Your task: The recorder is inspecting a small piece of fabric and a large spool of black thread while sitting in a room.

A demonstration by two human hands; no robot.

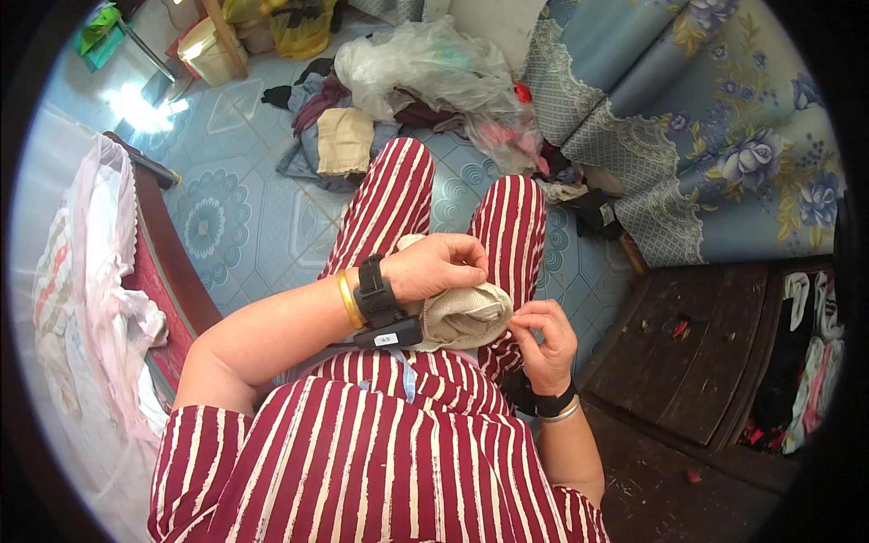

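A cream knitted fabric piece [468, 315] lies bunched over my lap, its open, rounded edge facing up. My right hand [548, 339] pinches the right side of that edge between thumb and fingertips. Just above the fabric's upper edge is my left hand [434, 268], thumb and forefinger brought together. Whether something thin is between those fingertips cannot be made out. Part of the fabric is hidden beneath my left hand and wrist. Under it are my striped trousers [387, 197], knees apart.
Piled clothes [312, 102], a folded cream cloth [345, 141] and clear plastic bags [434, 64] lie on the tiled floor ahead. A flowered curtain [733, 142] hangs at right above a dark wooden cabinet [679, 353]. At left, pale fabric [112, 271] drapes beside a wooden-edged frame [170, 271].
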